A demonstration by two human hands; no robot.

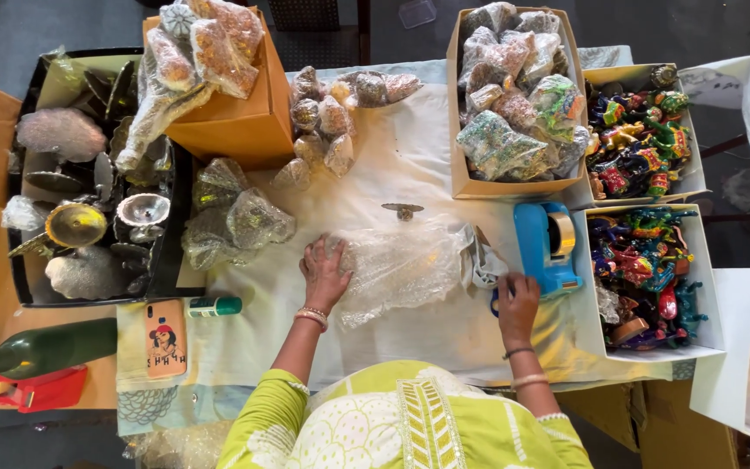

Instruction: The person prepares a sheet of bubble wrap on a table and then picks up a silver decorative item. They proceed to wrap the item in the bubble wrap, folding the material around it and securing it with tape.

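Observation:
My left hand [325, 271] lies flat, fingers spread, on the left edge of a sheet of clear bubble wrap [401, 265] spread on the white cloth. My right hand [516, 304] rests beside the near end of a blue tape dispenser [546, 247], touching something blue under the fingers; what it grips is hidden. A small round metal piece [403, 209] lies on the cloth just beyond the wrap.
A black tray [171, 260] of metal dishes sits at left, with an orange box [236, 126] holding wrapped items behind. Cardboard box [457, 104] of wrapped pieces and white boxes [705, 287] of painted figurines stand at right. A phone [165, 337], green bottle [45, 347] and green-capped tube [215, 306] lie near left.

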